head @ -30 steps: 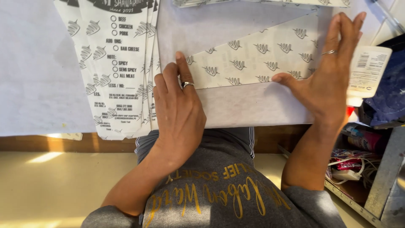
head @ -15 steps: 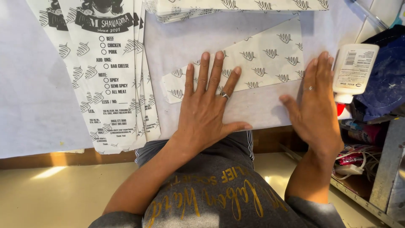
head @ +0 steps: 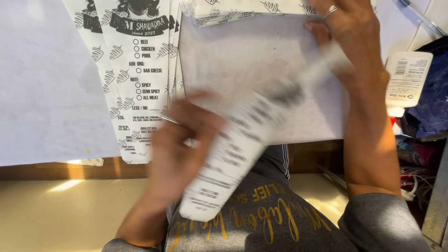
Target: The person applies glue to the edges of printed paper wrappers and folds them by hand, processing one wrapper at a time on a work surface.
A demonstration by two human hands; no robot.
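Observation:
My left hand grips a folded, printed paper wrapper, blurred with motion, slanting from my lap up toward the table's middle. My right hand is at the far edge of the table, fingers on a stack of leaf-patterned paper sheets, thumb just below it. The fingertips are cut off by the frame's top, so its grip is unclear. The blurred wrapper's upper end reaches close to my right wrist.
A pile of printed white wrappers lies flat at the left. A grey-white sheet covers the table's middle. A white glue bottle lies at the right beside dark blue cloth. The wooden table edge runs below.
Both hands have lifted off the flat folded sheet. My left hand now swings the folded wrapper toward me, and my right hand has moved up to the far stack.

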